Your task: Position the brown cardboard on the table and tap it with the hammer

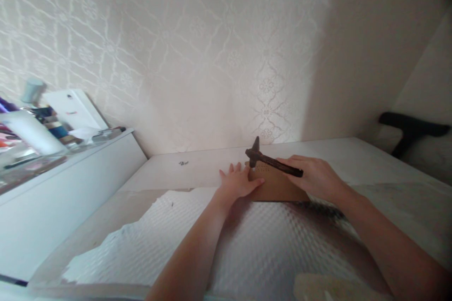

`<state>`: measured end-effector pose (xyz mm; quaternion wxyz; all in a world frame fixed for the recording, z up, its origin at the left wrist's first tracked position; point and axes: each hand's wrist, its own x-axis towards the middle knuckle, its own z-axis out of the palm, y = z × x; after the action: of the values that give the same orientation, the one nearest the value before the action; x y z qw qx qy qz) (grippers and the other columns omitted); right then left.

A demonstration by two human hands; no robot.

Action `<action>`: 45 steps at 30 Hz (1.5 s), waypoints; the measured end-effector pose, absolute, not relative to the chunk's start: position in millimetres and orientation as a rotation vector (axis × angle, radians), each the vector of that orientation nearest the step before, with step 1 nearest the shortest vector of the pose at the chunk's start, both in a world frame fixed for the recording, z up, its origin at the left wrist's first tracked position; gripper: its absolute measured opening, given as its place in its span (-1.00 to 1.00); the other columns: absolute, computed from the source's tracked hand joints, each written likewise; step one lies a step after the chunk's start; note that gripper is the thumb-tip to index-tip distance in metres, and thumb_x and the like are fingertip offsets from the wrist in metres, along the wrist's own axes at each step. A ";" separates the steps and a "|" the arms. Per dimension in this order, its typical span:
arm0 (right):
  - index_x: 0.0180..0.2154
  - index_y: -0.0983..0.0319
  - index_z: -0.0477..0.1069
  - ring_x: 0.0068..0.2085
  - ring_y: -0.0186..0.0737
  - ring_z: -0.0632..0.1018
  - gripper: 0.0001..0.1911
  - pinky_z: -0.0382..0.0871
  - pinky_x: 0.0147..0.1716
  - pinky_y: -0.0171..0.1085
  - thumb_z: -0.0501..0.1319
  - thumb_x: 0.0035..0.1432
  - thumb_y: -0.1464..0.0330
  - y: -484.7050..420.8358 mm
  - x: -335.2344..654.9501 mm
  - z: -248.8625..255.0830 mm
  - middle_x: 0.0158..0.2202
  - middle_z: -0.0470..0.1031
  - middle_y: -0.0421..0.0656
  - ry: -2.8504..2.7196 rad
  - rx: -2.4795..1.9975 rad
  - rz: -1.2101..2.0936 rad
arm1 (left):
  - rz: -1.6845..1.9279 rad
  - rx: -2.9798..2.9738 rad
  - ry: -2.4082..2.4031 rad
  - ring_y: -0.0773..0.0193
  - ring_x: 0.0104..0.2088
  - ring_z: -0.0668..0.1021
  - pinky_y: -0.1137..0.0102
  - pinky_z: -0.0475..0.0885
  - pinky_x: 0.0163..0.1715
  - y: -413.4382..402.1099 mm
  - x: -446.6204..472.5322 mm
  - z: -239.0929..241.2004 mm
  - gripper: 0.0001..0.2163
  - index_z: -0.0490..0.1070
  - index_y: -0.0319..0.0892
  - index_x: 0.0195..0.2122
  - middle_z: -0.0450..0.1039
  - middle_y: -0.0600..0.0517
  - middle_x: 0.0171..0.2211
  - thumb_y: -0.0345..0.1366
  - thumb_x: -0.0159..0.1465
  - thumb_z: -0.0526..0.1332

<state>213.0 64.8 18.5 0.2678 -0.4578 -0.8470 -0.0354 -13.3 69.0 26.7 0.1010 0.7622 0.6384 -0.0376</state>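
Note:
My right hand grips the handle of a dark hammer, whose head points left and hovers over the top edge of a brown wooden board. The board lies on a white table. My left hand rests flat on the board's left side, fingers spread, just below the hammer head. Small dots, perhaps nail marks, show on the board near the hammer head.
Silvery bubble-textured sheeting covers the near table. A few small dark bits lie at the back left. A white shelf at left holds bottles and clutter. A patterned wall stands behind; a black chair arm shows at right.

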 end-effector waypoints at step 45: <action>0.12 -0.04 0.46 -0.18 -0.18 0.63 -0.54 0.48 -0.27 -0.31 0.16 0.20 0.40 65.2 215.9 19.1 -0.09 0.61 -0.24 -2.256 -1.212 -0.135 | -0.094 2.262 1.878 -0.25 0.39 0.00 -0.33 -0.04 0.21 68.3 -13.2 27.7 -0.23 -0.01 -0.02 0.39 -0.08 -0.16 0.43 0.32 0.27 -0.17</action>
<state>215.9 65.2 19.1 0.2848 -0.4530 -0.8433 -0.0503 -13.2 68.3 27.7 0.1002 0.7651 0.6352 -0.0320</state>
